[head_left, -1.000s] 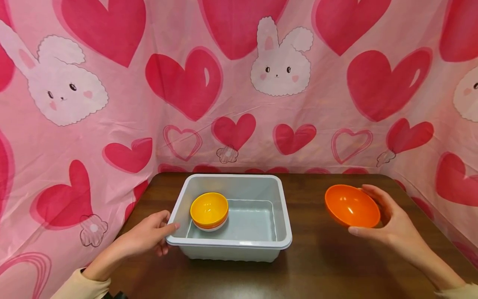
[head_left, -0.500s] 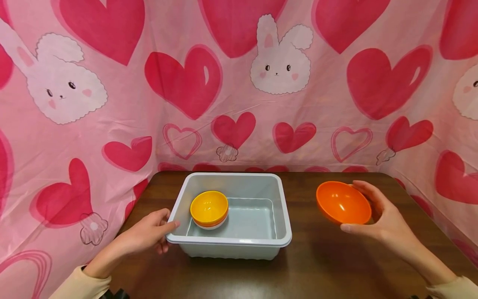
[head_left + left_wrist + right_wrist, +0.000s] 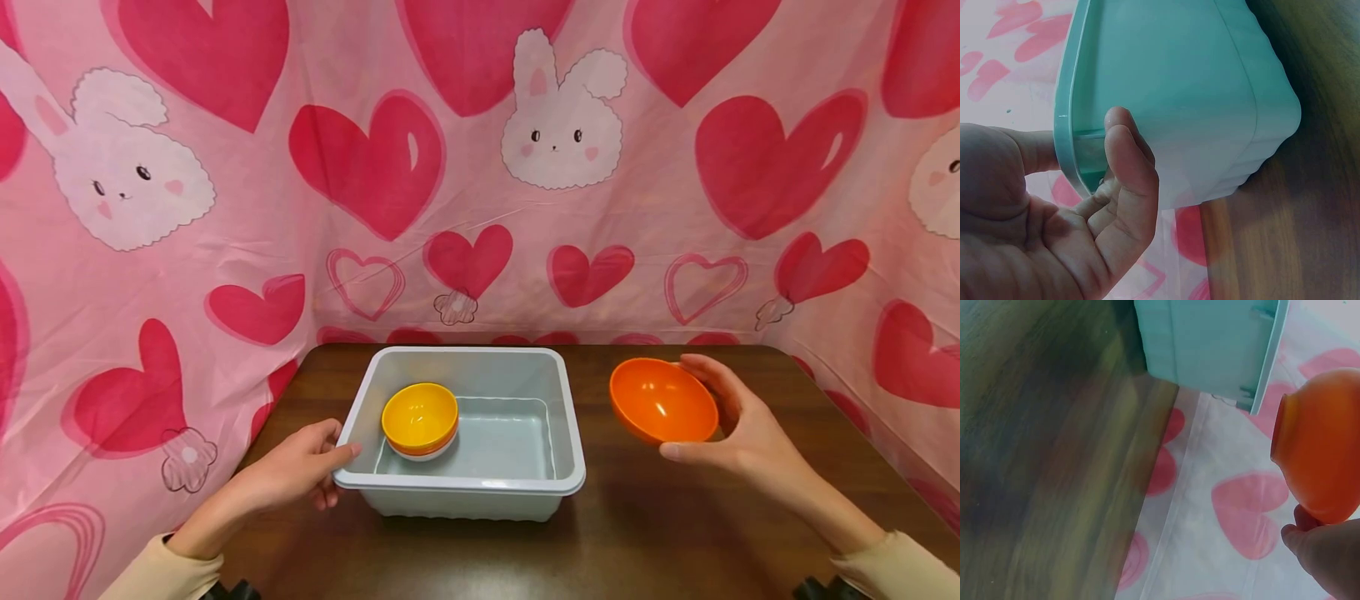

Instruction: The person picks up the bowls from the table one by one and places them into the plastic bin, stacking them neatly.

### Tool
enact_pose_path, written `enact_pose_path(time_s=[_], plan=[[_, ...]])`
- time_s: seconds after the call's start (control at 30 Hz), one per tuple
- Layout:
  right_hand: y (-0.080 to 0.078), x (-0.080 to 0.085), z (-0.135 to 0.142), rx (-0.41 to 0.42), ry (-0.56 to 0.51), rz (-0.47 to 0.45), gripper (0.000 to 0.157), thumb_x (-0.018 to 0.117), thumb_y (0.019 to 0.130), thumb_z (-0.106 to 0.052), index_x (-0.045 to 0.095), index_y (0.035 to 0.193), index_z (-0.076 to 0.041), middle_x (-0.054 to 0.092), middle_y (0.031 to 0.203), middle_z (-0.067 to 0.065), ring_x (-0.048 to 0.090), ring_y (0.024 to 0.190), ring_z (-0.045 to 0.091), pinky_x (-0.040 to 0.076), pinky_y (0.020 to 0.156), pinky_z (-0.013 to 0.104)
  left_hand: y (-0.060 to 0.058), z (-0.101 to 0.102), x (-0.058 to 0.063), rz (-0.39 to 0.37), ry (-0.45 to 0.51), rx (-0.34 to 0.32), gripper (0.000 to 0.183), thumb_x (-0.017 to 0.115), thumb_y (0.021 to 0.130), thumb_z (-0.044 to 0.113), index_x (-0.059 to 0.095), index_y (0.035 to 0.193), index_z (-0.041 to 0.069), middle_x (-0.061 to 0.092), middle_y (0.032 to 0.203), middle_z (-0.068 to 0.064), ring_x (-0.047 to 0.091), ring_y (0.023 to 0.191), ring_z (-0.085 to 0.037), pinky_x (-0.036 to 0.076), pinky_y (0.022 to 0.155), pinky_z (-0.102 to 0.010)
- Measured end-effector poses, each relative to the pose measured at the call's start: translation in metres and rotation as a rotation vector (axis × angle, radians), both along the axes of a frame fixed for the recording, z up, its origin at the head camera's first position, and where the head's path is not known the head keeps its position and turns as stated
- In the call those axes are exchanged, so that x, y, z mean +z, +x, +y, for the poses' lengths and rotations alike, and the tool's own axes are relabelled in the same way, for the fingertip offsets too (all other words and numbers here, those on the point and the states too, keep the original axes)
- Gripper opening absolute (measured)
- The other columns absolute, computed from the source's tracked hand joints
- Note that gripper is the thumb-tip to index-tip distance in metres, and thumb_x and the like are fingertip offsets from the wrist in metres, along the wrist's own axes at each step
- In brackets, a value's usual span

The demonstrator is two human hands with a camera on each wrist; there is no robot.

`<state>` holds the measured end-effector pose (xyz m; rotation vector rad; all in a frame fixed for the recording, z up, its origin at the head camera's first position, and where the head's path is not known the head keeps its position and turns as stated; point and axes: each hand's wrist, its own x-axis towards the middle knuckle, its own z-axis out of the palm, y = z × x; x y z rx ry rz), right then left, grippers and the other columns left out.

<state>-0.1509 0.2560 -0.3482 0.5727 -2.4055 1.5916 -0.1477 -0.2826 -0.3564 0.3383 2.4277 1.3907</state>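
Observation:
My right hand [image 3: 738, 425] holds an orange bowl [image 3: 660, 402] by its rim, thumb at the front and fingers behind. The bowl hangs above the table, tilted, its hollow facing up toward me. In the right wrist view the bowl's [image 3: 1325, 444] outer side and foot ring show, well apart from the bin. With my left hand [image 3: 300, 467] I grip the left front corner of a grey plastic bin [image 3: 461, 483]. From the left wrist, curled fingers [image 3: 1132, 169] lie under that rim. Inside the bin, at left, sits a nested stack of bowls, a yellow bowl [image 3: 420, 417] on top.
The dark wooden table [image 3: 637, 542] carries the bin left of its middle. Behind and at both sides hangs a pink cloth [image 3: 465, 183] printed with hearts and rabbits, close along the table's back edge.
My right hand has carried the orange bowl leftward and slightly up, closer to the bin. The left hand, the bin and the stacked bowls have stayed in place.

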Motion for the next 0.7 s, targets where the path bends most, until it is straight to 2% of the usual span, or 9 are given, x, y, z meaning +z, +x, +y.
enact_pose_path(time_s=[0.4,0.7], plan=[[-0.005,0.007,-0.016,0.063,-0.020,0.017,0.096,0.086,0.075,0.010,0.040,0.156,-0.009,0.054,0.144,0.008,0.060,0.120,0.012,0.049,0.098,0.016,0.001,0.000,0.001,0.001,0.001,-0.004,0.018,0.061,0.105,0.013,0.051,0.105,-0.003,0.062,0.070,-0.011,0.066,0.058,-0.029,0.061,0.053,-0.039],[-0.009,0.013,-0.025,0.085,-0.033,0.006,0.095,0.087,0.075,0.007,0.039,0.156,-0.005,0.053,0.146,0.008,0.061,0.120,0.013,0.050,0.098,0.017,0.001,0.000,0.001,0.005,0.008,-0.008,0.019,0.062,0.105,0.013,0.051,0.105,-0.003,0.062,0.070,-0.011,0.066,0.058,-0.030,0.061,0.053,-0.041]])
